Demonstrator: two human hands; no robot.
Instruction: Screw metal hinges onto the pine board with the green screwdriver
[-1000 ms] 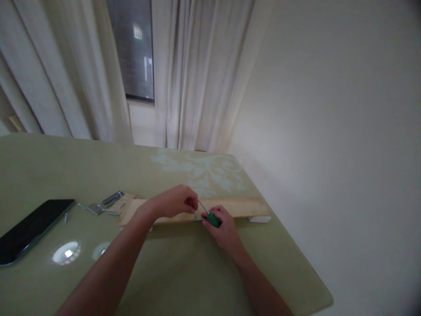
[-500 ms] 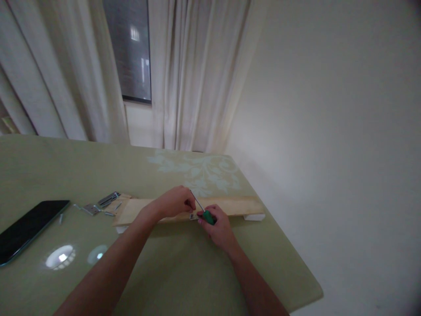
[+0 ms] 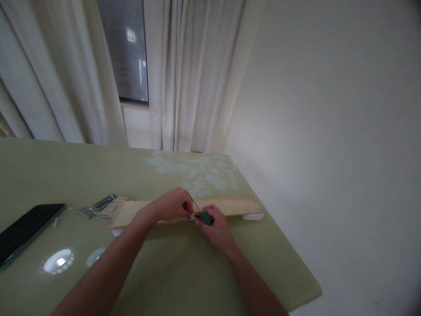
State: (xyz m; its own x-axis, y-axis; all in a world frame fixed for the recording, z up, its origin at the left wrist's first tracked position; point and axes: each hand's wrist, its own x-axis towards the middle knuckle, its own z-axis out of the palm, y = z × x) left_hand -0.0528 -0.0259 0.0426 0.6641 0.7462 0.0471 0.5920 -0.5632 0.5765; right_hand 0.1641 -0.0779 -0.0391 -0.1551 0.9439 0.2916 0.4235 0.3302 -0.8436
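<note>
A screwdriver with a green handle (image 3: 206, 218) is in my right hand (image 3: 215, 226), fingers closed around it, its thin shaft slanting up and left, away from the board. My left hand (image 3: 174, 204) is over the pale wooden board (image 3: 233, 206), fingertips pinched together just above its near edge. Whatever those fingertips hold is hidden or too small to name. Between the two hands, a small metal plate (image 3: 190, 218) lies at the board's near edge, partly covered by my fingers.
The board rests on white blocks (image 3: 252, 216) on a green-topped table (image 3: 184, 272). Left of it lie metal hinges (image 3: 87, 212), a slotted metal piece (image 3: 104, 201) and several screws (image 3: 105, 216). A phone (image 3: 29, 230) lies farther left. A wall stands along the right.
The whole view has shifted slightly. My left hand has dipped a little toward the metal plate, while my right hand still holds the screwdriver in nearly the same pose.
</note>
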